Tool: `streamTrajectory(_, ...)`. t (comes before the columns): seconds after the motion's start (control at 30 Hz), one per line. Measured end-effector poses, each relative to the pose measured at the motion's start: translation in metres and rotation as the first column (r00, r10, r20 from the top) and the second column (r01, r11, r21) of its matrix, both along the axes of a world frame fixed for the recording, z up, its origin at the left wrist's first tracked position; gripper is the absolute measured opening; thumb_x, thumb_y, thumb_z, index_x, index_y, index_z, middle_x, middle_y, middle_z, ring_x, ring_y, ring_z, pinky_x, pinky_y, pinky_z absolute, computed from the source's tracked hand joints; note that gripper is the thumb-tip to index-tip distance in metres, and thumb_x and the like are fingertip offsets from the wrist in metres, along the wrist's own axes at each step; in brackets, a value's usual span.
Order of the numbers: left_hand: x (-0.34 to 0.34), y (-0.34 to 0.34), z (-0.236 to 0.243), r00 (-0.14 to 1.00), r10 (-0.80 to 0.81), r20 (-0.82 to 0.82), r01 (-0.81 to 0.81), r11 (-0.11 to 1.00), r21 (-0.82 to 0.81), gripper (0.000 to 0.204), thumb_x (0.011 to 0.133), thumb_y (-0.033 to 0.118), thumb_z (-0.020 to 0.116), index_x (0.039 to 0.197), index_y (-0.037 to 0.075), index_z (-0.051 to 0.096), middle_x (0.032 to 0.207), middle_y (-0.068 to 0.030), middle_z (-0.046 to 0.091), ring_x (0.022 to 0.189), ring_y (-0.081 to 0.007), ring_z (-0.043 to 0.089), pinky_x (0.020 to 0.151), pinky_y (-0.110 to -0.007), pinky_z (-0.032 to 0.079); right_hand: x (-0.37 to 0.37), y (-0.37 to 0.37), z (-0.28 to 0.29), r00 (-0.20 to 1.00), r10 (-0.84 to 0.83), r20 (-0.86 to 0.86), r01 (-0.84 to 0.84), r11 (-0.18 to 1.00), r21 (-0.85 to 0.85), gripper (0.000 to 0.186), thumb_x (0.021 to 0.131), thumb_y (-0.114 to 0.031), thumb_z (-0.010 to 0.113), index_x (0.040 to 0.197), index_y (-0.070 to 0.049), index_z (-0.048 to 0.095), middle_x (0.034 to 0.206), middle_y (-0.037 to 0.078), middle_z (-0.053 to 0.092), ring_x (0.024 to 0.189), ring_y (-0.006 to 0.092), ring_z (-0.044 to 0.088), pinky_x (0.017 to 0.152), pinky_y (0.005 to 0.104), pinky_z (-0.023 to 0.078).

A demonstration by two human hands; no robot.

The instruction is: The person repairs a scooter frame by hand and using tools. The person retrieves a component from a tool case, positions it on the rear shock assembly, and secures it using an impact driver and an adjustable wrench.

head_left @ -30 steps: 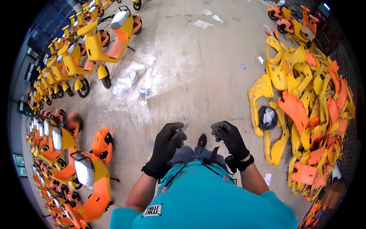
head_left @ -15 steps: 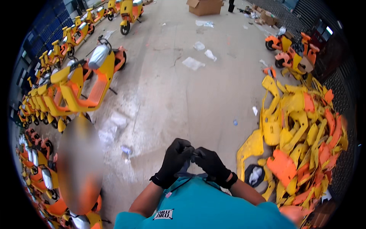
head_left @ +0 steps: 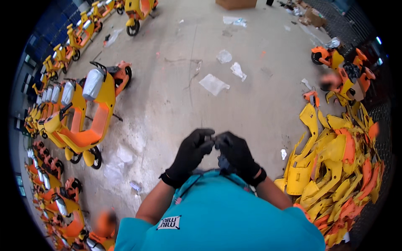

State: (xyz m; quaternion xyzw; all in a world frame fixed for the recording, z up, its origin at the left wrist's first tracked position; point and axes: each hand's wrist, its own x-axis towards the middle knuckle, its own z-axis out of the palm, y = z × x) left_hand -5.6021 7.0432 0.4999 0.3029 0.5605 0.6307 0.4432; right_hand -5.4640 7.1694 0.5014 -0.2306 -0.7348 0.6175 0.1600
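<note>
My left hand (head_left: pixel 189 151), in a black glove, is raised in front of my teal shirt (head_left: pixel 226 213) with its fingers bent into a pinch. Facing it is my right hand (head_left: pixel 237 151), also gloved in black, its fingers curled inward and a dark band (head_left: pixel 260 177) round the wrist. The fingertips of both hands come together, or nearly so. Something tiny and dark seems to sit between them, too small to name. A bit of dark cloth hangs just below my right hand.
Yellow and orange scooters (head_left: pixel 98 108) stand in rows on the left. To the right lies a heap of yellow and orange body panels (head_left: pixel 331 167). Plastic sheets (head_left: pixel 214 84) litter the concrete floor (head_left: pixel 167 100). A cardboard box (head_left: pixel 236 3) stands far ahead.
Both hands have risen a little in the picture, and their fingers have opened slightly at the meeting point. The view has shifted, so the blurred shape at left is now mostly gone.
</note>
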Motion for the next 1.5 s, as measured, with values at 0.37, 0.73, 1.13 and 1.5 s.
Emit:
streamTrajectory(0.37, -0.222, 0.243, 0.011, 0.965, 0.236, 0.116, -0.231, 0.971, -0.055, 0.035, 0.091, -0.001, 0.053, 0.126, -0.003, 0.055, 0.095, -0.0099, 0.066, 0.081, -0.0136, 0.063, 0.074, -0.027, 0.053, -0.25, 0.284, -0.003, 0.984, 0.171, -0.043, -0.171, 0.985, 0.009, 0.02, 0.088, -0.009, 0.065, 0.107, -0.001, 0.065, 0.084, 0.006, 0.067, 0.072, 0.0087, 0.061, 0.064, 0.0247, 0.049)
streamTrajectory(0.73, -0.519, 0.487, 0.032, 0.984, 0.168, -0.058, -0.174, 0.976, -0.13, 0.035, 0.09, 0.001, 0.059, 0.125, -0.003, 0.056, 0.094, -0.0074, 0.066, 0.075, -0.0095, 0.057, 0.07, -0.024, 0.049, -0.543, 0.527, 0.014, 0.987, 0.16, 0.014, -0.16, 0.986, 0.039, 0.017, 0.089, -0.011, 0.064, 0.102, -0.001, 0.065, 0.084, 0.008, 0.067, 0.072, 0.0121, 0.061, 0.067, 0.0281, 0.05)
streamTrajectory(1.13, -0.829, 0.772, 0.031, 0.895, 0.193, -0.403, -0.232, 0.972, -0.049, 0.038, 0.082, 0.003, 0.071, 0.119, 0.001, 0.063, 0.095, -0.0077, 0.07, 0.077, -0.0101, 0.063, 0.069, -0.025, 0.05, -0.864, 0.823, -0.015, 0.888, 0.458, -0.051, -0.441, 0.811, -0.384, 0.029, 0.102, -0.027, 0.049, 0.105, 0.0, 0.06, 0.086, 0.006, 0.064, 0.073, 0.0113, 0.056, 0.069, 0.0272, 0.046)
streamTrajectory(1.5, -1.112, 1.005, 0.043, 0.82, 0.231, -0.523, -0.281, 0.96, -0.016, 0.042, 0.076, 0.004, 0.075, 0.116, 0.003, 0.066, 0.092, -0.0082, 0.068, 0.071, -0.0126, 0.062, 0.064, -0.025, 0.049, -1.168, 1.058, -0.013, 0.804, 0.594, -0.046, -0.539, 0.692, -0.481, 0.038, 0.102, -0.034, 0.051, 0.123, -0.003, 0.059, 0.103, 0.006, 0.064, 0.09, 0.0126, 0.059, 0.079, 0.0282, 0.048)
